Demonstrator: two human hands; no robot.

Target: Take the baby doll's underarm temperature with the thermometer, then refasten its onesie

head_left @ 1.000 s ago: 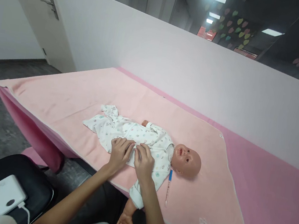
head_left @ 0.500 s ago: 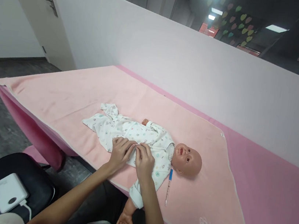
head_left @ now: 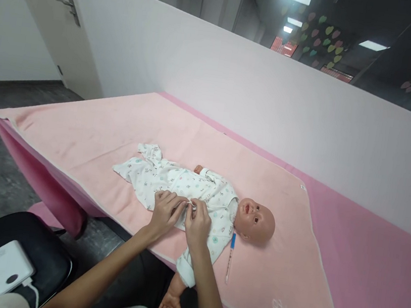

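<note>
A baby doll lies on its back on a pink mat, head to the right. It wears a white printed romper. Over the romper's front, my left hand and my right hand meet fingertip to fingertip. Both pinch a thin white tie that looks like part of the romper; its ends are hidden by my fingers. The doll's near arm hangs over the mat's front edge, beneath my right forearm. A glass thermometer with a blue end rests beside the doll's shoulder.
The pink mat covers a darker pink padded table against a white wall. At lower left, a white power bank with a cable sits on a black chair. A door is at upper left.
Slightly more of the white tie shows between my fingertips. My hands stay almost in place, and the view has shifted a little.
</note>
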